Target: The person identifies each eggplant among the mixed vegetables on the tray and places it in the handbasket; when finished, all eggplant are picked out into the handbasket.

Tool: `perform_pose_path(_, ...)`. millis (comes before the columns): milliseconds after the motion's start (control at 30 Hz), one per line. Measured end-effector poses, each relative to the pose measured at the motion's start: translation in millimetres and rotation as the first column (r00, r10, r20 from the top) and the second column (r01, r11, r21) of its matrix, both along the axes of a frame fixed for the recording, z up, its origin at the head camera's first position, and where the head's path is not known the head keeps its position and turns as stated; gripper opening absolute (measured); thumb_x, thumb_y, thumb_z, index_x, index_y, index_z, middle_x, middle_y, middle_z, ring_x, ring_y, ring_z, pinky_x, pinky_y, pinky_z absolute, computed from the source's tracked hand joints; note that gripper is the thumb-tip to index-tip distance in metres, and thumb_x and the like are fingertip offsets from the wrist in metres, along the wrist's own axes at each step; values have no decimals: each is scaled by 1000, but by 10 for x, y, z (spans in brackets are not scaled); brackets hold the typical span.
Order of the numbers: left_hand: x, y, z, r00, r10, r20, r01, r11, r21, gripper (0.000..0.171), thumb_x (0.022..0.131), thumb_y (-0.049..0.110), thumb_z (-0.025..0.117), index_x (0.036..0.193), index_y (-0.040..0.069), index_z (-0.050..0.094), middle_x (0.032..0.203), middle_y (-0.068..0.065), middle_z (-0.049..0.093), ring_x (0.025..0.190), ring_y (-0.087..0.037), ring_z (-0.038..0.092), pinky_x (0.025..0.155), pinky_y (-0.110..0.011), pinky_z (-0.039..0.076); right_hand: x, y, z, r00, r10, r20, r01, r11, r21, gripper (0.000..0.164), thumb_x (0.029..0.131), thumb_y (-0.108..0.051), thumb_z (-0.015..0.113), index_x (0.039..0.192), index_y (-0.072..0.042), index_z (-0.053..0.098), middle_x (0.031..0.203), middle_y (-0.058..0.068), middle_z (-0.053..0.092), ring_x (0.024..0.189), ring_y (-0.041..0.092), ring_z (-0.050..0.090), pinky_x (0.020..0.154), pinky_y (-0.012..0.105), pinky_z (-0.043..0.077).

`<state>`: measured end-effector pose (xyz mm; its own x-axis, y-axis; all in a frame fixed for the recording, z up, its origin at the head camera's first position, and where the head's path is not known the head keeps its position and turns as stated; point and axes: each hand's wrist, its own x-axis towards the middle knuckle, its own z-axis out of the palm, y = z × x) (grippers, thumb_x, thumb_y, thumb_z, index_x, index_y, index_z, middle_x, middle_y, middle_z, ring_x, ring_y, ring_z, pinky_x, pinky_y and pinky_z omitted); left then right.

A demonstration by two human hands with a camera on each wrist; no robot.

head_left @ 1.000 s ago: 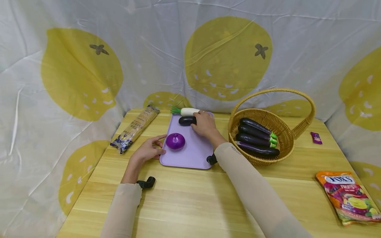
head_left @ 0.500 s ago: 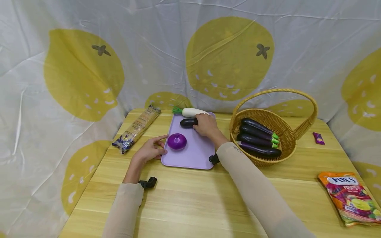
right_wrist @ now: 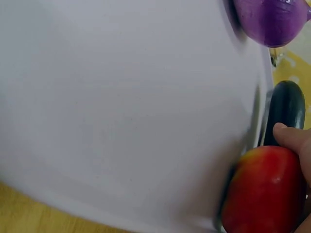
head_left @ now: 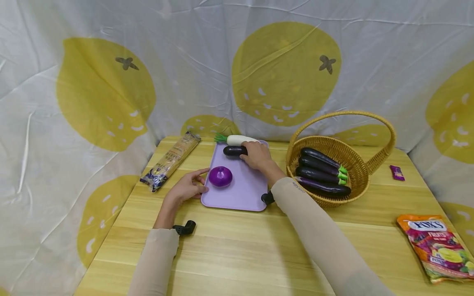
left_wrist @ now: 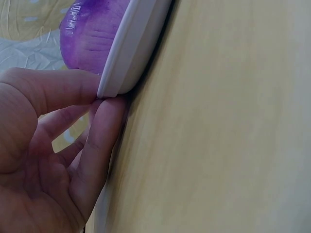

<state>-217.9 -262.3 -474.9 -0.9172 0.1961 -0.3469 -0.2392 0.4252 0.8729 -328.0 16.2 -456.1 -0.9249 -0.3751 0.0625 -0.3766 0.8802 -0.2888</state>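
Observation:
A lilac tray (head_left: 237, 199) lies on the table with a purple onion (head_left: 220, 176) near its left edge. My left hand (head_left: 187, 186) pinches the tray's near left rim; in the left wrist view, fingertips sit on both sides of the rim (left_wrist: 121, 53). At the tray's far side, my right hand (head_left: 257, 155) grips a dark oblong vegetable (head_left: 234, 151), its right end covered by the fingers. In the right wrist view the thumb (right_wrist: 286, 133) lies on that vegetable. A red and yellow fruit (right_wrist: 265, 191) sits right under the hand, hidden in the head view.
Behind the dark vegetable lies a white radish (head_left: 238, 140) with green leaves. A wicker basket (head_left: 355, 197) of eggplants (head_left: 322, 187), with a tall handle, stands on the right. Noodle packet (head_left: 172, 160) left; candy bag (head_left: 437, 246) and small purple wrapper (head_left: 397, 172) right. Curtain behind.

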Motion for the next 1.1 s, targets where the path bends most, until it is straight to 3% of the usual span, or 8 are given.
perform_pose_path(233, -2, 29, -14, 1000, 4, -19, -4, 1000, 7, 80, 89, -4, 72, 159, 22, 42, 116, -16, 52, 78, -16, 58, 59, -27, 57, -25, 38, 51, 999, 6, -41, -6, 1000, -8, 46, 99, -39, 67, 139, -17, 61, 133, 8, 67, 124, 29, 63, 107, 48, 47)
perform_pose_path(500, -26, 52, -17, 999, 9, -33, -9, 1000, 2, 80, 89, -4, 72, 159, 22, 42, 115, -16, 52, 78, -16, 57, 60, -26, 56, -29, 75, 192, 1000, -12, -26, 10, 998, -66, 49, 100, -39, 66, 143, -17, 57, 140, 7, 64, 128, 27, 59, 111, 48, 44)
perform_pose_path(933, -4, -24, -22, 1000, 1, -18, -1, 1000, -12, 79, 91, 0, 72, 159, 24, 42, 117, -17, 52, 78, -17, 57, 60, -26, 56, 131, 2, 413, 996, 16, -84, -29, 988, -150, 48, 99, -39, 68, 140, -15, 58, 138, 10, 63, 127, 29, 60, 108, 46, 48)
perform_pose_path(1100, 4, 10, 25, 1000, -14, -6, 14, 1000, -8, 79, 91, -2, 71, 160, 18, 39, 119, -21, 52, 80, -18, 58, 61, -29, 58, 241, 38, 496, 996, 28, -82, -41, 985, -167, 47, 99, -37, 69, 138, -13, 59, 137, 12, 62, 123, 31, 61, 106, 46, 49)
